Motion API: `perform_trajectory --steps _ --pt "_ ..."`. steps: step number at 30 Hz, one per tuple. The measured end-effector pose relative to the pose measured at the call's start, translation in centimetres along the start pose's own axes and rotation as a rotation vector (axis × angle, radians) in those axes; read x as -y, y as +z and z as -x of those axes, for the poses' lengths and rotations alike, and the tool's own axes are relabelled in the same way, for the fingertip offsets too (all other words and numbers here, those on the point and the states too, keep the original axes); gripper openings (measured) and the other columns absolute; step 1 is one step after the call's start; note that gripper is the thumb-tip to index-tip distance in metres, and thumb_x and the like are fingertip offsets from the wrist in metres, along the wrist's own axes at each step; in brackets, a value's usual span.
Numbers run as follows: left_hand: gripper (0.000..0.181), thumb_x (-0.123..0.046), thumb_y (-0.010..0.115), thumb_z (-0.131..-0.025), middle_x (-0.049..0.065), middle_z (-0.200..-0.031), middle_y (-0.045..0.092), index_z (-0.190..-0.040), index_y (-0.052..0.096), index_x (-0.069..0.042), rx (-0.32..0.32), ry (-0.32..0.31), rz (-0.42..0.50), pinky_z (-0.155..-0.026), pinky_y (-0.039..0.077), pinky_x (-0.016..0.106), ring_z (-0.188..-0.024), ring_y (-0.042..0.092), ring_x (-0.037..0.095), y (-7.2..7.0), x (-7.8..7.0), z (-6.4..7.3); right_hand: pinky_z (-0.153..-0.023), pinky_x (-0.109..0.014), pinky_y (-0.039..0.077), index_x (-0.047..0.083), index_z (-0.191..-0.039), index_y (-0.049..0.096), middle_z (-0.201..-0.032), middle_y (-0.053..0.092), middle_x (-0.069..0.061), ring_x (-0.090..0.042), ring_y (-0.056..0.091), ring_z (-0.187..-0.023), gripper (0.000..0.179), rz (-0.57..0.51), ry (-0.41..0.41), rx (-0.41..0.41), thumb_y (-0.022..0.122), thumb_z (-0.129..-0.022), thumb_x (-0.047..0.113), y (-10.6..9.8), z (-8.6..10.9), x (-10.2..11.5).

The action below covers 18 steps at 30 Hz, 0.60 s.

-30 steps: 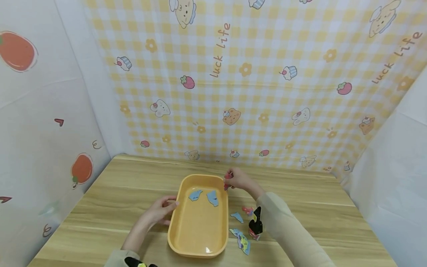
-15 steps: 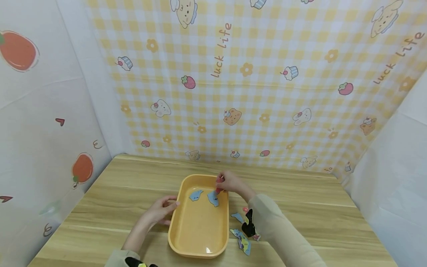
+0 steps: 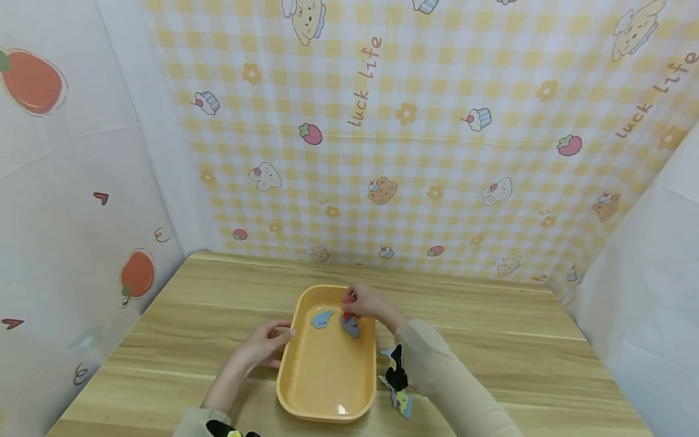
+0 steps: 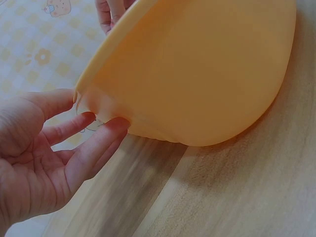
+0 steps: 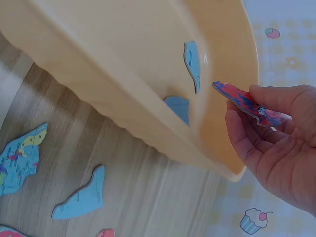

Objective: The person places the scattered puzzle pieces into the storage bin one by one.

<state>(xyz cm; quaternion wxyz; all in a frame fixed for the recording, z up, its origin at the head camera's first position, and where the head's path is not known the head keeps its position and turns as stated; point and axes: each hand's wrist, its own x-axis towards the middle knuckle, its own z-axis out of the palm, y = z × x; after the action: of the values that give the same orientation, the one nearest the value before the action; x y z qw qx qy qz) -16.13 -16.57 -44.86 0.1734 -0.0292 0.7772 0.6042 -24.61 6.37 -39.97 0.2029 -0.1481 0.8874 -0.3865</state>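
My right hand [image 3: 368,301] pinches a red and blue puzzle piece [image 5: 247,103] between thumb and fingers, over the far right part of the yellow tray [image 3: 327,376]. Below it, a blue puzzle piece [image 3: 351,328] lies on the tray floor. Another blue puzzle piece [image 3: 322,319] lies to its left in the tray. At the tray's left side, my left hand [image 4: 54,148] holds the edge, thumb at the rim and fingertips against the outer wall.
Right of the tray, a blue puzzle piece [image 5: 84,197] and a multicoloured puzzle piece [image 5: 22,158] lie on the wooden table [image 3: 491,352]. Red pieces at the lower edge of the right wrist view are cut off. A checked cloth [image 3: 426,152] hangs behind the table.
My right hand has carried the red puzzle piece leftward from the tray's right rim to above the blue piece inside. My left hand stays at the tray's edge.
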Motion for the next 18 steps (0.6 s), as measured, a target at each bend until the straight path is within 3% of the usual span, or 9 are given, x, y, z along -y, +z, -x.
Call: perform_trajectory --steps 9,15,18 --pt "0.054 -0.027 0.054 -0.092 0.026 -0.116 0.052 -0.132 0.037 0.005 0.002 0.0 0.015 -0.065 0.059 0.038 -0.095 0.062 0.024 0.0 0.1 0.0 -0.065 -0.04 0.057 -0.001 -0.089 0.053 -0.076 0.065 -0.018 -0.037 0.065 -0.079 0.007 -0.004 -0.01 0.025 0.058 -0.087 0.003 1.1 -0.2 0.3" --pt "0.052 -0.026 0.053 -0.092 0.025 -0.115 0.053 -0.132 0.039 0.004 -0.011 -0.004 0.009 -0.064 0.059 0.037 -0.094 0.062 0.023 0.0 0.1 0.0 -0.052 -0.024 0.049 0.0 -0.084 0.054 -0.074 0.067 -0.018 -0.035 0.066 -0.078 0.006 0.031 -0.005 0.025 0.059 -0.085 0.003 1.8 -0.4 0.6" --pt "0.052 -0.027 0.053 -0.092 0.025 -0.116 0.052 -0.132 0.039 0.003 -0.006 -0.002 0.008 -0.064 0.059 0.037 -0.094 0.061 0.022 0.0 0.1 -0.1 -0.052 -0.022 0.049 -0.002 -0.085 0.055 -0.074 0.066 -0.018 -0.032 0.067 -0.073 0.006 0.044 -0.019 0.026 0.061 -0.083 0.0 2.1 -0.5 0.8"
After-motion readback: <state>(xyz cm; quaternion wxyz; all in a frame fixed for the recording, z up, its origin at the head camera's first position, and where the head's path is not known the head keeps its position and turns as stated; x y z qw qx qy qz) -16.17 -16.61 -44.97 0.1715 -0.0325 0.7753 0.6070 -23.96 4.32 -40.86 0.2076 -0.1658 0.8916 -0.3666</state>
